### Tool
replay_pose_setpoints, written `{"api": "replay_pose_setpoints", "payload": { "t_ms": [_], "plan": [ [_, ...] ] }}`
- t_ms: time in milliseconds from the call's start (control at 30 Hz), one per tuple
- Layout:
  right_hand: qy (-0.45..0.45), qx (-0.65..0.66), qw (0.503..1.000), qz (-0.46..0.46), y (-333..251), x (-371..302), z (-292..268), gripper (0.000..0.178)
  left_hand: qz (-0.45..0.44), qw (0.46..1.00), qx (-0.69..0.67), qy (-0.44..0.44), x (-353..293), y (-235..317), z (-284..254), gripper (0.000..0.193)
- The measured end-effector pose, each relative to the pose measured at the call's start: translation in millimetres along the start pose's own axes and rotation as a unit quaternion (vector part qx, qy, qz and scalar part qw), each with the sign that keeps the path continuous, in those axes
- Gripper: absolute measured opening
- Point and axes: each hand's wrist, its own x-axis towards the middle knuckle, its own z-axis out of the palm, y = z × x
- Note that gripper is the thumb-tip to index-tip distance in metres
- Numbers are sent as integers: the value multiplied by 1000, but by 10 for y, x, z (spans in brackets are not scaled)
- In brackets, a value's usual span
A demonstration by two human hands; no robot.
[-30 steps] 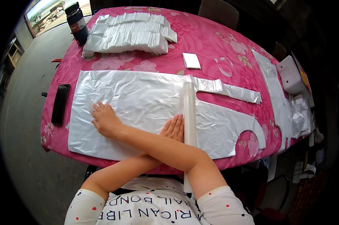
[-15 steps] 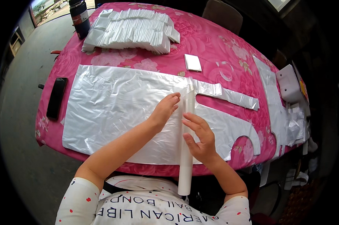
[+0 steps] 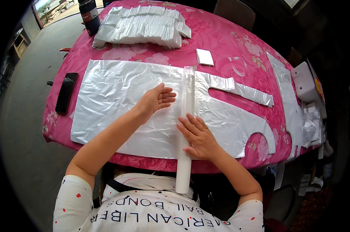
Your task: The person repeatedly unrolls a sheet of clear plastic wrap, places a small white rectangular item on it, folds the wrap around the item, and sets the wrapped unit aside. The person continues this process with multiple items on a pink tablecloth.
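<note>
A stack of white plastic bags [image 3: 117, 104] with cut-out handles lies flat on the table, its handle end to the right. Across it, running from the far side past the near table edge, rests a whitish tube [image 3: 186, 162]. My right hand [image 3: 198, 137] lies on the tube with fingers spread, its fingertips reaching over the middle. To the left of the tube, my left hand [image 3: 156, 101] is raised just over the bags, fingers stretched out and holding nothing. Whether the left hand touches the plastic I cannot tell.
Folded white bags [image 3: 144, 27] are piled at the far left by a dark bottle [image 3: 89, 17]. A black phone [image 3: 66, 92] lies at the left edge. A small folded white packet [image 3: 204, 57] sits beyond the tube. More bags [image 3: 285, 92] and a white box [image 3: 303, 82] are at the right.
The tube has shifted slightly left over the bags. My left hand has moved left, away from it, while my right hand has come down onto the tube. The view has shifted a little.
</note>
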Motion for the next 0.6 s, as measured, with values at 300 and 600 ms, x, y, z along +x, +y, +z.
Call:
{"api": "replay_pose_setpoints", "payload": {
  "t_ms": [300,600],
  "plan": [
    [-72,490,852,-169,-1111,1241,186,47,86,980,131,119,-1593,268,-1184,53],
    [-30,45,976,-210,-683,1364,512,54,32,971,133,195,-2730,-259,-1418,48]
  ]
}}
